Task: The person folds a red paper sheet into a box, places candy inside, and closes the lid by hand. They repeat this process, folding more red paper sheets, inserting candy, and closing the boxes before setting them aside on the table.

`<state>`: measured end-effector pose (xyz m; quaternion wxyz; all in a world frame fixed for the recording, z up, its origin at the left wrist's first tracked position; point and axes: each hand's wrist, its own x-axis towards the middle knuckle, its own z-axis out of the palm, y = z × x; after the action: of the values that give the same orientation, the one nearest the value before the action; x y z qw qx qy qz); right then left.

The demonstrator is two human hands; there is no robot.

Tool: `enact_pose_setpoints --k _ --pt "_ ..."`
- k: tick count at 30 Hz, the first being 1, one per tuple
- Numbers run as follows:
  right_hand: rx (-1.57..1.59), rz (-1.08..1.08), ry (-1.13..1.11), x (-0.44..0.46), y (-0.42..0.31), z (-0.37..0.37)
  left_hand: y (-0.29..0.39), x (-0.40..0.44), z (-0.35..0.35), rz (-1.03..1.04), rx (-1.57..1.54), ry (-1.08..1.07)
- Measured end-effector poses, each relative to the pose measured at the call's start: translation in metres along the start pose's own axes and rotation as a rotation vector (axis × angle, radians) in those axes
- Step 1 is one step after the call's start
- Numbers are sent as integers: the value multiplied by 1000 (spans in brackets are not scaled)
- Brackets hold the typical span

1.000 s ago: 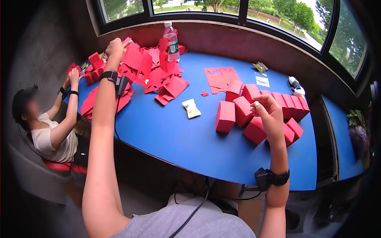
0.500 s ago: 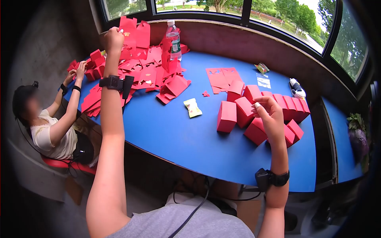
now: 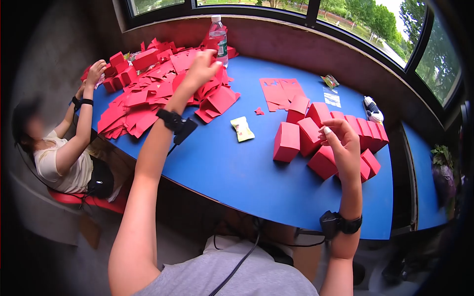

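Observation:
My left hand point(image 3: 201, 73) is stretched over the right side of a heap of red folded card pieces point(image 3: 140, 98), close to the water bottle point(image 3: 218, 37). Its fingers are extended and apart, and I see nothing held in them. My right hand point(image 3: 344, 148) hovers among the assembled red boxes point(image 3: 286, 142), fingers loosely bent with the thumb near the index finger. Nothing shows in its grasp. Below my left hand lies an open red card box point(image 3: 218, 103), partly folded.
A yellow-green wrapped packet point(image 3: 242, 129) lies mid-table. Behind it are a flat red sheet with cutouts point(image 3: 281, 93) and a small red scrap point(image 3: 259, 111). A clear bag point(image 3: 332, 97) and a white-and-dark object point(image 3: 374, 110) sit at the back right. At left, a co-worker point(image 3: 64, 163) handles something.
My left hand has let go of the raised red card and moved right and down toward the bottle. My right hand has barely moved.

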<state>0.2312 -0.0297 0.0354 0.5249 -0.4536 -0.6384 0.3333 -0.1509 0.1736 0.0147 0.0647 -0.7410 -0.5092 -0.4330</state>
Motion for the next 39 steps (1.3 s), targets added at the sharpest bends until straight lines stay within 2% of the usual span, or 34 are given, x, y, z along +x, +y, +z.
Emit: enact_pose_setpoints --k 1,4,6,8,10,12,13,17,19,20,22,23,24,26,27,29,30,32,33,34,36,37,39 --pt "13 4 1 0 -1 0 26 2 14 108 -3 -191" --pt "-4 17 15 0 -2 0 96 1 54 203 112 -670" --pt "-15 12 11 0 0 -1 109 0 86 302 109 -867" --pt "-25 1 6 1 2 -3 113 2 118 316 100 -1035" --pt "-30 3 28 0 3 -3 117 7 122 285 105 -1038" --pt "-32 -15 29 -1 0 -1 116 4 119 352 139 -908" --pt "-27 -26 21 -1 -1 -1 114 -1 116 421 73 -775" --pt "-24 -34 4 -1 -1 -1 119 -3 126 470 126 -841" --pt "-28 -34 5 0 -1 -1 116 -3 135 697 386 -679" --pt "-22 -28 2 0 1 -2 114 -2 139 696 381 -677" --pt "-23 -28 3 0 3 -3 115 5 130 483 225 -762" --pt "-13 -19 0 0 3 -3 113 0 129 390 136 -659" --pt "-3 -13 -1 1 4 -3 125 2 115 193 204 -798" --pt "3 -4 -5 0 3 -2 103 -7 156 -209 255 -456" --pt "5 -7 -5 0 2 -2 109 0 153 -195 248 -452" --pt "15 -14 -6 -1 1 -1 124 15 140 -702 247 -415" --pt "8 -13 6 -1 -1 -1 125 23 145 -689 241 -411" --pt "-3 -27 19 -1 -1 -2 123 45 154 -988 373 -664" --pt "-16 -20 37 -2 -4 -2 113 55 172 -982 370 -660" --pt "-16 -20 39 -1 -5 -3 105 61 189 -1194 202 -647" --pt "-25 -33 50 -3 -5 -3 74 71 227 -1399 38 -633" --pt "-32 -44 47 -3 -5 -3 68 71 228 -1294 -116 -699" --pt "-30 -40 44 -2 -5 -2 96 71 213 -1200 108 -749"
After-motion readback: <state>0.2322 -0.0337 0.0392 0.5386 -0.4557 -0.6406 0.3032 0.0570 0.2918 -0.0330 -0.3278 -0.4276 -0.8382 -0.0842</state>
